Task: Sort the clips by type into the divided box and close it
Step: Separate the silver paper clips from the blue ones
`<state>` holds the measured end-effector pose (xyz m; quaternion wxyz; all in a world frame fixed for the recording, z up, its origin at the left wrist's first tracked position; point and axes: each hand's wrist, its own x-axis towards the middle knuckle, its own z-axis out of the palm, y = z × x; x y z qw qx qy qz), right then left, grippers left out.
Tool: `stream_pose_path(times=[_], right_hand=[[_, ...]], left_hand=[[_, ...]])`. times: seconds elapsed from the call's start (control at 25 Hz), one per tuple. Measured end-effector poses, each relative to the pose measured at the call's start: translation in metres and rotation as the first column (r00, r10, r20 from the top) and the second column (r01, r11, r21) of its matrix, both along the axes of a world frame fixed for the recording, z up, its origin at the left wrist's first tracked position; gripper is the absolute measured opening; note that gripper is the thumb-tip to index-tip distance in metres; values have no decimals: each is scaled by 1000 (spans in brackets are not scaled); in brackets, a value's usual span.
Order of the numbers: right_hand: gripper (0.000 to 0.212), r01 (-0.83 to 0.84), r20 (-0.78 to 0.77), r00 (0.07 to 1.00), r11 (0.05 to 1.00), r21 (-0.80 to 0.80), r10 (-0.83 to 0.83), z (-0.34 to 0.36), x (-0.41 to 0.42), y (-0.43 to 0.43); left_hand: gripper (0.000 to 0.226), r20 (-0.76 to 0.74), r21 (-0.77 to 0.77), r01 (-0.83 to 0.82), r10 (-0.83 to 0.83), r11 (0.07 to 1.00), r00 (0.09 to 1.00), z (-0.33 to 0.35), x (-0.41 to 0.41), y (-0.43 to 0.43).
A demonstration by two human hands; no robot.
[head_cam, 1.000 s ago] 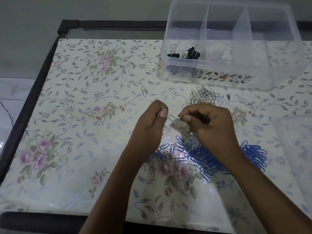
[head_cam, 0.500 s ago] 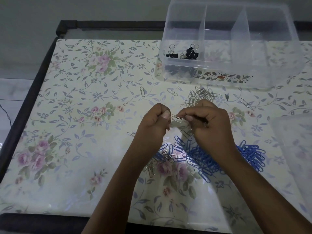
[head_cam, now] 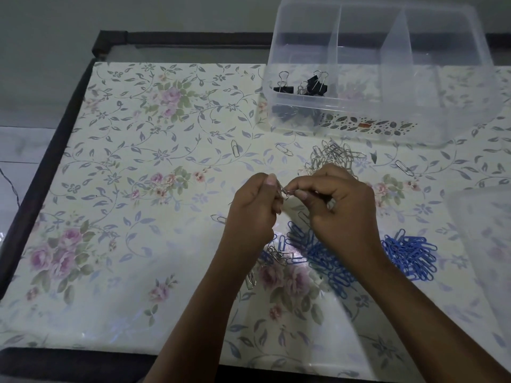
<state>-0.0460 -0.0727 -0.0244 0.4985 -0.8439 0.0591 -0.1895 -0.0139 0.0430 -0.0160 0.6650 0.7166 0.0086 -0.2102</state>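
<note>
While blue and silver clips lie heaped below, the left hand (head_cam: 253,208) and right hand (head_cam: 338,205) pinch apparently interlocked thin silver wire paper clips (head_cam: 285,191) above the floral tablecloth (head_cam: 138,189); light, springy, slippery, best gripped by their loops.

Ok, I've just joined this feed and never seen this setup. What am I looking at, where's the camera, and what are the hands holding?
There is no machine here: a person works with bare hands, filmed by a head-worn camera looking down. The left hand and right hand together pinch silver paper clips, seemingly pulling linked ones apart. On the floral table lie a silver clip pile, a blue clip pile and some strays. The clear divided box stands open behind, with black binder clips in its left compartment. The clear piece at the right edge may be its lid.
</note>
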Motion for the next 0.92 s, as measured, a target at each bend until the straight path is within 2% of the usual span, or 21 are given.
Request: stream_pose_path(times=[0.12, 0.28, 0.44, 0.56, 0.68, 0.92], right_hand=[[27, -9, 16, 1000, 999, -32, 10, 1, 1, -1], [30, -25, 31, 999, 999, -20, 26, 5, 0, -1], [24, 3, -15, 1000, 998, 68, -2, 9, -1, 0], [23, 21, -60, 998, 986, 164, -11, 11, -1, 0], [24, 39, -104, 994, 975, 218, -17, 11, 1, -3], [25, 51, -73, 997, 988, 147, -41, 10, 0, -4]], left_hand=[[36, 35, 11, 21, -22, 1000, 999, -1, 1, 1], [35, -42, -133, 36, -42, 990, 998, -3, 3, 2], [35, 20, -161, 69, -67, 984, 998, -3, 3, 3], [44, -43, -217, 41, -51, 975, 998, -2, 3, 2], [38, -80, -233, 13, -32, 972, 996, 0, 2, 1], [36, -87, -199, 19, -37, 980, 996, 0, 3, 4]])
